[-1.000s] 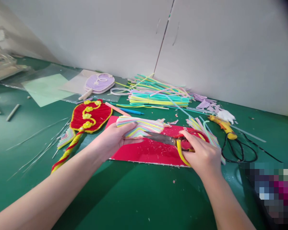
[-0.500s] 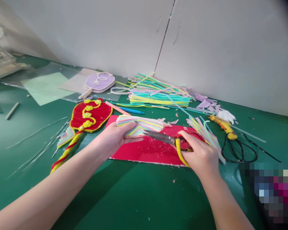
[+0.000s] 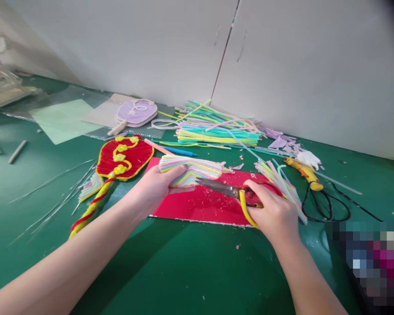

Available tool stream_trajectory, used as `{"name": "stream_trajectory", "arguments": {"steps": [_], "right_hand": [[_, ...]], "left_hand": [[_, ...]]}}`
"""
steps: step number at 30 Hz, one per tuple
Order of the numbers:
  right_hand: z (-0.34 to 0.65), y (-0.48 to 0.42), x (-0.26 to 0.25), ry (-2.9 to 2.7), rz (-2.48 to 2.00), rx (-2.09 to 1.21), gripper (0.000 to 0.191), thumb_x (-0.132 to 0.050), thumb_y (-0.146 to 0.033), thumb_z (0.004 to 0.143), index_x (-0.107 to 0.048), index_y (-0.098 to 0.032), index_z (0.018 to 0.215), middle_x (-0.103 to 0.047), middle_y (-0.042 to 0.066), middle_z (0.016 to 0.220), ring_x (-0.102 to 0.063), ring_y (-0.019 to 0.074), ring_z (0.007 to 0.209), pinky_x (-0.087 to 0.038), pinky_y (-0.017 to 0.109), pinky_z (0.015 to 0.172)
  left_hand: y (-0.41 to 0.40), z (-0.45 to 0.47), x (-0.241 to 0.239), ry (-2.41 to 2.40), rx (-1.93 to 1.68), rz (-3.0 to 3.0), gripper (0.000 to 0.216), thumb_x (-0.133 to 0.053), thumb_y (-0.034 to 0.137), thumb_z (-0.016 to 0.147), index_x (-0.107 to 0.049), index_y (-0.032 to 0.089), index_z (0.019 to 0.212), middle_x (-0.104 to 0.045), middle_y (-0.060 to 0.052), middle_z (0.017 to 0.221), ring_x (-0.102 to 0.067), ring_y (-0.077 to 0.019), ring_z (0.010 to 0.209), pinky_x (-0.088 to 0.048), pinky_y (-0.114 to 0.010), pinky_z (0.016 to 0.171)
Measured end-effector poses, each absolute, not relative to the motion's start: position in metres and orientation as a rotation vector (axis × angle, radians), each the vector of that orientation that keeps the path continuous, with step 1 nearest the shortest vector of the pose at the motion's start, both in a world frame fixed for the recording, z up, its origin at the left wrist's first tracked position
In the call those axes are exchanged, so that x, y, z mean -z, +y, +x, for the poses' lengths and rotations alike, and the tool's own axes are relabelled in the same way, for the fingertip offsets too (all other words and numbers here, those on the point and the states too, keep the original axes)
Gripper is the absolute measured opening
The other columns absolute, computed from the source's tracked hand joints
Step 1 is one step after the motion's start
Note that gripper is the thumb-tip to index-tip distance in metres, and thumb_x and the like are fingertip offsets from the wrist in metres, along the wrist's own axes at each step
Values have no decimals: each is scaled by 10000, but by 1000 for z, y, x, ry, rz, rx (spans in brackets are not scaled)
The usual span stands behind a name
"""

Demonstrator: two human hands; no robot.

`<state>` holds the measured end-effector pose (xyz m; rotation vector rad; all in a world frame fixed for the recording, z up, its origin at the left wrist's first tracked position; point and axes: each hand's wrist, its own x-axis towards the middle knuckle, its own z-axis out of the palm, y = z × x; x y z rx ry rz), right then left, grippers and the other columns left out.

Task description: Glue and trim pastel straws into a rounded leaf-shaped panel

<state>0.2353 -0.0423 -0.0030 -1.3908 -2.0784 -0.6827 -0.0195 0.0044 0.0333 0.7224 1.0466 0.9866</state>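
Over the red card [image 3: 203,205], the left hand [image 3: 157,181] pinches the striped strip [image 3: 205,168]; the right hand [image 3: 277,212] clasps scissors [image 3: 218,187] at its edge — seemingly trimming; the next snip needs steadiness.

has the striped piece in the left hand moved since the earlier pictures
Yes, slightly: the striped piece has shifted up in the picture against the pink stick, now covering the stick's lower end, which showed before.

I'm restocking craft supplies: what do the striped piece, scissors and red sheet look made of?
Striped piece: probably chenille stems, by their fuzzy, matte strands.
Scissors: metal, by their dull grey sheen; the yellow handle, smooth and thick, may be plastic or rubber.
Red sheet: likely card or foam board, smooth-faced with a ragged pale edge.
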Motion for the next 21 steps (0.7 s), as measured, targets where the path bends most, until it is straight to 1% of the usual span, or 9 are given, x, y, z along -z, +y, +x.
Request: {"name": "stream_trajectory", "arguments": {"steps": [3, 5, 8, 11, 14, 17, 21], "right_hand": [[232, -44, 1, -2064, -1459, 669, 252, -614, -309, 783, -674, -153, 972, -736, 30, 774, -686, 159, 637, -443, 245, 547], [229, -45, 0, -2073, -1487, 623, 268, -634, -324, 769, -661, -163, 981, -736, 19, 820, -696, 165, 697, -448, 242, 576], [227, -46, 0, -2077, -1547, 564, 320, -651, -365, 756, -635, -182, 1018, -730, 11, 880, -696, 182, 758, -439, 252, 574], [225, -45, -1, -2071, -1580, 511, 396, -638, -451, 761, -605, -186, 1053, -715, 38, 911, -684, 207, 809, -435, 265, 574], [225, -44, -1, -2062, -1563, 494, 416, -620, -470, 773, -583, -174, 1062, -691, 74, 937, -667, 223, 855, -445, 269, 603], [225, -43, 0, -2057, -1565, 510, 416, -623, -461, 773, -586, -170, 1067, -683, 71, 934, -661, 219, 865, -442, 265, 614], [225, -44, 1, -2045, -1582, 558, 417, -627, -482, 769, -617, -172, 1046, -695, 55, 881, -666, 209, 816, -419, 259, 580]], "left_hand": [[4, -20, -34, 1035, -990, 739, 159, -616, 163, 823, -677, 122, 964, -728, -100, 1009, -699, -223, 889, -621, -305, 716], [3, -20, -34, 1024, -987, 754, 173, -626, 181, 819, -678, 132, 977, -726, -95, 1025, -696, -224, 904, -618, -305, 730], [2, -20, -32, 1015, -976, 777, 203, -638, 210, 815, -678, 142, 1002, -721, -92, 1047, -688, -232, 935, -610, -316, 764], [2, -21, -30, 1017, -979, 789, 207, -645, 225, 809, -679, 148, 999, -719, -90, 1055, -683, -237, 950, -601, -328, 794], [2, -21, -29, 1029, -988, 790, 199, -639, 229, 814, -678, 161, 997, -718, -84, 1061, -683, -234, 954, -597, -337, 805], [2, -21, -30, 1026, -994, 798, 201, -632, 227, 819, -678, 168, 1006, -718, -74, 1065, -683, -230, 949, -599, -333, 798], [2, -21, -30, 1011, -993, 813, 219, -637, 239, 817, -679, 167, 1020, -711, -70, 1083, -680, -226, 955, -604, -312, 784]]}}
